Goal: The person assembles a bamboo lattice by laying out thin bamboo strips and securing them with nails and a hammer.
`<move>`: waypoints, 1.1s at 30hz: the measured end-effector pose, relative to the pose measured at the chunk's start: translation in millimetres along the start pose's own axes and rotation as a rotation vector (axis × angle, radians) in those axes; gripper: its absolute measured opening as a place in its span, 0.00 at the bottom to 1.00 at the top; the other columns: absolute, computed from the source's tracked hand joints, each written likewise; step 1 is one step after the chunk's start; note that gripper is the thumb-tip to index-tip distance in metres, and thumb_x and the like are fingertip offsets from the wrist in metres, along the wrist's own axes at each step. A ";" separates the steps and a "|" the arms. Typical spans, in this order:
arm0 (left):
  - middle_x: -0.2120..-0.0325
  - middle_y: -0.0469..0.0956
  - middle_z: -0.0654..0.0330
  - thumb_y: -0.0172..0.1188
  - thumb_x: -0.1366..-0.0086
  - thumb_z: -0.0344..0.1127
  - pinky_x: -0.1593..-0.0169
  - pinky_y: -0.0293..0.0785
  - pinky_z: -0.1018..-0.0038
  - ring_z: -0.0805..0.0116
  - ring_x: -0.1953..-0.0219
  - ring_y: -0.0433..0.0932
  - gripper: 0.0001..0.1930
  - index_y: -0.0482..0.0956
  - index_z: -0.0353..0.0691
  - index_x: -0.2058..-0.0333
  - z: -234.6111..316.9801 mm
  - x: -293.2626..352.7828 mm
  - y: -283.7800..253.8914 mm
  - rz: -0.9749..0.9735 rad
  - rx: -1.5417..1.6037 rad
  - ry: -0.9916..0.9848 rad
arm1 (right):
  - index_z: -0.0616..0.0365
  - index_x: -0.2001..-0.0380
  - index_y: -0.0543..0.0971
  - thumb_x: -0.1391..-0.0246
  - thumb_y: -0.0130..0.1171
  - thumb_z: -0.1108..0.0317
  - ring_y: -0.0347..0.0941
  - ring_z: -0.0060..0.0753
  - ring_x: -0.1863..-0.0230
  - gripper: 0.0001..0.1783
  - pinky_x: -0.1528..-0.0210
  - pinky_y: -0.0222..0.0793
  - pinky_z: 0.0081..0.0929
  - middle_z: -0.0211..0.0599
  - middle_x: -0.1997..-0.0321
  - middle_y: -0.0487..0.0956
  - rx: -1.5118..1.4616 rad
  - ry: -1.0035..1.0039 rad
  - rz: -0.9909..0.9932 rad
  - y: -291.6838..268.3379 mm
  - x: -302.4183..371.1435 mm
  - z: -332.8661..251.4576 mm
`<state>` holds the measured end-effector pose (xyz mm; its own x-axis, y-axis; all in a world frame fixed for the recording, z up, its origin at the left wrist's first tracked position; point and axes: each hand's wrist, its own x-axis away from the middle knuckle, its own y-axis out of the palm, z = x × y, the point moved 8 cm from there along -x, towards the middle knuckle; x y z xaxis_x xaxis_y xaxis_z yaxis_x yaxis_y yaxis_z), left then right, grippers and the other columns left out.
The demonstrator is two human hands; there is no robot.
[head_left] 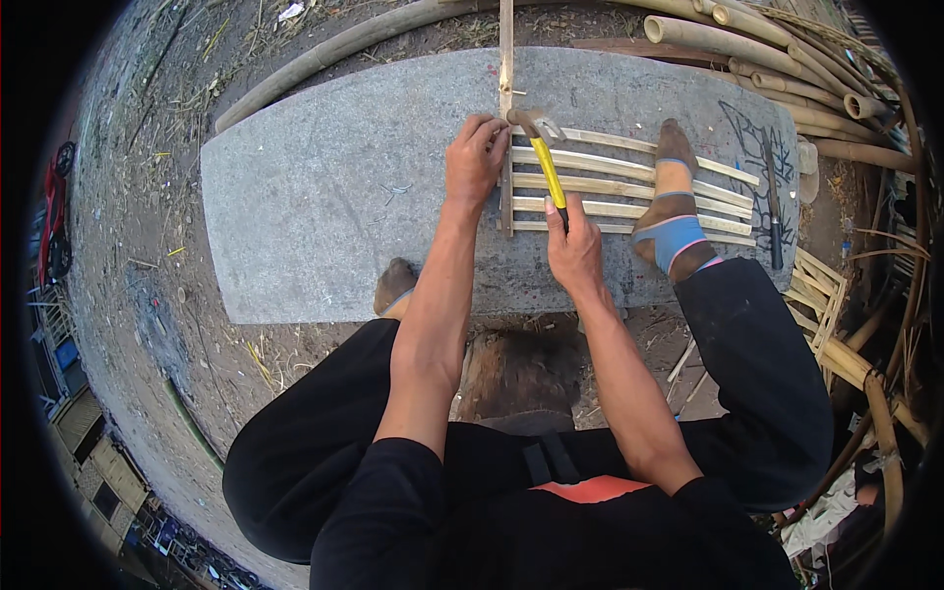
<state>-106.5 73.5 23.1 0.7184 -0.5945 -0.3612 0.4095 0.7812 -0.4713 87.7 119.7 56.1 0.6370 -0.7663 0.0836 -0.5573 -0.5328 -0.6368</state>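
My right hand (575,248) is wrapped round the black end of a hammer (547,169) with a yellow handle. The hammer's head lies over the wooden crosspiece (506,197), right beside the fingertips of my left hand (476,165). Those fingers are pressed together at the crosspiece, and what they pinch, if anything, is too small to make out. Several pale bamboo slats (610,169) run rightward from the crosspiece, side by side with gaps between them. My right foot (673,211), in a brown and blue sock, rests across the slats.
Everything lies on a grey stone slab (295,197). A dark stick-like tool (774,211) lies near its right edge. Bamboo poles (718,41) are piled at the far right, with a slatted frame (821,300) below. My left foot (396,285) is at the slab's near edge.
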 end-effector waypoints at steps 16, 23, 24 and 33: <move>0.63 0.80 0.58 0.67 0.40 0.30 0.66 0.79 0.68 0.60 0.69 0.84 0.07 0.83 0.38 0.63 6.9 -2.5 -1.0 0.006 -0.003 0.015 | 0.60 0.61 0.69 0.32 0.50 0.56 0.72 0.68 0.76 0.16 0.75 0.63 0.56 0.56 0.82 0.73 0.024 -0.028 0.022 0.5 2.4 2.4; 0.64 0.80 0.59 0.67 0.40 0.30 0.67 0.79 0.68 0.61 0.70 0.83 0.07 0.83 0.39 0.63 3.0 -0.3 -0.2 0.014 -0.024 0.004 | 0.59 0.60 0.69 0.32 0.51 0.55 0.73 0.68 0.75 0.16 0.76 0.63 0.55 0.56 0.81 0.73 0.054 -0.031 0.038 6.2 1.2 3.9; 0.64 0.80 0.59 0.67 0.40 0.30 0.67 0.79 0.68 0.61 0.70 0.83 0.07 0.83 0.39 0.63 3.6 -1.1 1.6 0.018 -0.030 0.014 | 0.59 0.59 0.69 0.32 0.51 0.55 0.73 0.68 0.75 0.16 0.76 0.63 0.56 0.57 0.81 0.74 0.035 -0.035 0.045 5.5 1.1 6.4; 0.64 0.80 0.59 0.67 0.41 0.30 0.67 0.79 0.69 0.61 0.70 0.83 0.07 0.82 0.39 0.63 0.1 1.0 0.5 0.032 -0.040 0.001 | 0.60 0.61 0.70 0.33 0.51 0.56 0.72 0.68 0.75 0.15 0.76 0.63 0.56 0.57 0.80 0.74 0.024 -0.015 0.032 7.8 2.6 6.0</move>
<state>-105.6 73.3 22.6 0.7304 -0.5693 -0.3773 0.3630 0.7916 -0.4915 88.3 115.7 46.8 0.6274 -0.7770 0.0513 -0.5648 -0.4994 -0.6570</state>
